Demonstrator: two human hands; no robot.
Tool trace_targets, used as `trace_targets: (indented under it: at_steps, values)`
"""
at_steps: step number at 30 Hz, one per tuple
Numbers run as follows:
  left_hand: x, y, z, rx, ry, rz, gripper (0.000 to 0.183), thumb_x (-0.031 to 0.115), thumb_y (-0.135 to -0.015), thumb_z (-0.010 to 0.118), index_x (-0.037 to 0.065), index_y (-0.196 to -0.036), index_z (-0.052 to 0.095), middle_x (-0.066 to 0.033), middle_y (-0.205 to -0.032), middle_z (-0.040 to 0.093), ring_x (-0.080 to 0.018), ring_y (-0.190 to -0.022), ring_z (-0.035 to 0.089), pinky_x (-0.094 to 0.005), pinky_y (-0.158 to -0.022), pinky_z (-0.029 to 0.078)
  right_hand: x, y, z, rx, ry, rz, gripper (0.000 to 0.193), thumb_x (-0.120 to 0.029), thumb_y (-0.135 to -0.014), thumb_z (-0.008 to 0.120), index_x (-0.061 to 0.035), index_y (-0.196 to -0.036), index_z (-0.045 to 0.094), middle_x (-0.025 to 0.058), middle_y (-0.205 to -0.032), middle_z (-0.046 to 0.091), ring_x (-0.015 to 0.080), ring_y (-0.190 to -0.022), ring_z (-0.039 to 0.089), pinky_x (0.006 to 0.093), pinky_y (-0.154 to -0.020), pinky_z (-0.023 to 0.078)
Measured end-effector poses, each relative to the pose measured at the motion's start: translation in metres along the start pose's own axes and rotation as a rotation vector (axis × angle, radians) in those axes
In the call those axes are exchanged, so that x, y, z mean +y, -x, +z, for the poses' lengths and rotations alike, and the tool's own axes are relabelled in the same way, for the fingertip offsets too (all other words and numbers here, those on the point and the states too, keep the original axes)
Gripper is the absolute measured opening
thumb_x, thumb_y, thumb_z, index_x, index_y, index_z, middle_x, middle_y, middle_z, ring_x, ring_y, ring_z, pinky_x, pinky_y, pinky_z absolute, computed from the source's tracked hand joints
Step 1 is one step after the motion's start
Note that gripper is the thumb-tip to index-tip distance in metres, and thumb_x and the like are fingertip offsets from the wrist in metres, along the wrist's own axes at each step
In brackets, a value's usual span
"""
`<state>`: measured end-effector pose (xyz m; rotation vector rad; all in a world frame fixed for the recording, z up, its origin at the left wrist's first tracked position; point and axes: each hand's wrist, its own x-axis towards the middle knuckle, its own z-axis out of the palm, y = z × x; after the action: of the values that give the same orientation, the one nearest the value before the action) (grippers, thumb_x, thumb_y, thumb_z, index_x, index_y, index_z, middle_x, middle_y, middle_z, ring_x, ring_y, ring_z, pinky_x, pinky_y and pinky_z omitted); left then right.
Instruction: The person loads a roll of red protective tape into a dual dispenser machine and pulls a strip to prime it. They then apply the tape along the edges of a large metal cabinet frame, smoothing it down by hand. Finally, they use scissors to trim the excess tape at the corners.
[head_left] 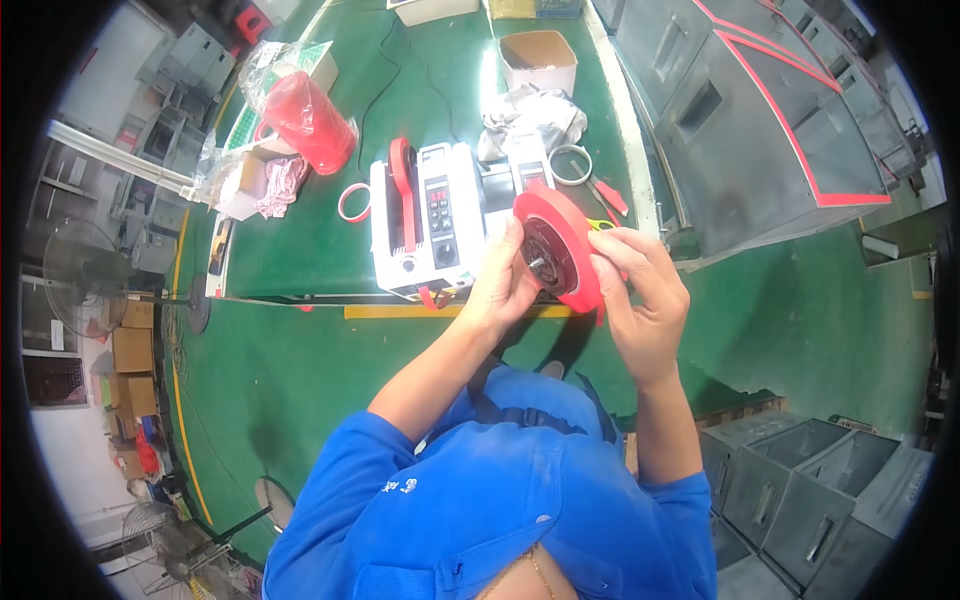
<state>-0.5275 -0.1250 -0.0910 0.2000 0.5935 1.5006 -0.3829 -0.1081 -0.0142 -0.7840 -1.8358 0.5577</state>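
Observation:
A roll of red tape [578, 240] with a black hub [543, 252] in its core is held up in front of the table's near edge. My left hand [503, 285] grips its left side, with the thumb along the rim. At its right side my right hand [643, 295] has thumb and fingertips closed on the tape's outer edge. Just left of my hands stands a white tape dispenser [455, 200] with another red tape roll [402, 185] in it. Behind the held roll, a second white dispenser [526, 155] is partly hidden.
On the green table [290, 240] lie a white ring [571, 165], a red-and-white ring [354, 202], yellow-handled scissors [601, 225] and a plastic-wrapped red stack [312, 120]. A carton [538, 62] stands farther back. Grey cabinets [760, 130] are on the right, grey bins [800, 470] lower right.

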Motion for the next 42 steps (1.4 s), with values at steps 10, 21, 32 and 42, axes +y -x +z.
trace_targets:
  at_steps: [10, 21, 32, 42]
  values:
    - [0.013, 0.014, 0.007, 0.047, -0.219, -0.003, 0.039, 0.031, -0.087, 0.05, 0.003, -0.114, 0.046, -0.0064, -0.105, 0.055, -0.0151, -0.095, 0.054, -0.0326, -0.081, 0.046, 0.001, -0.019, -0.029, -0.307, 0.134, -0.159, 0.012, -0.001, -0.066, 0.064, -0.003, -0.076, 0.058, 0.0078, -0.074, 0.058, 0.0246, -0.067, 0.056, 0.0324, -0.058, 0.045]
    - [0.001, 0.026, -0.01, 0.146, -0.292, -0.126, 0.036, 0.027, -0.086, 0.052, 0.004, -0.113, 0.045, -0.006, -0.099, 0.056, -0.0138, -0.088, 0.056, -0.031, -0.075, 0.049, 0.013, 0.001, -0.031, -0.39, 0.191, -0.184, 0.008, -0.005, -0.07, 0.061, -0.004, -0.077, 0.056, 0.0073, -0.072, 0.057, 0.024, -0.064, 0.055, 0.0325, -0.057, 0.045]
    - [-0.006, 0.028, -0.005, 0.126, -0.237, -0.154, 0.032, 0.028, -0.087, 0.049, 0.006, -0.11, 0.047, -0.0031, -0.093, 0.057, -0.0118, -0.08, 0.059, -0.0263, -0.065, 0.052, 0.007, 0.01, -0.037, -0.32, 0.124, -0.133, 0.012, -0.004, -0.07, 0.063, -0.003, -0.081, 0.059, 0.0091, -0.076, 0.059, 0.0248, -0.068, 0.058, 0.0319, -0.06, 0.047]
    - [-0.018, 0.034, -0.003, 0.169, -0.312, -0.139, 0.036, 0.028, -0.086, 0.052, 0.004, -0.112, 0.047, -0.0039, -0.095, 0.057, -0.0121, -0.084, 0.057, -0.0278, -0.07, 0.051, 0.008, 0.029, -0.044, -0.286, 0.292, -0.21, 0.013, -0.003, -0.068, 0.061, -0.0034, -0.08, 0.057, 0.009, -0.075, 0.058, 0.0243, -0.066, 0.057, 0.0317, -0.058, 0.047]
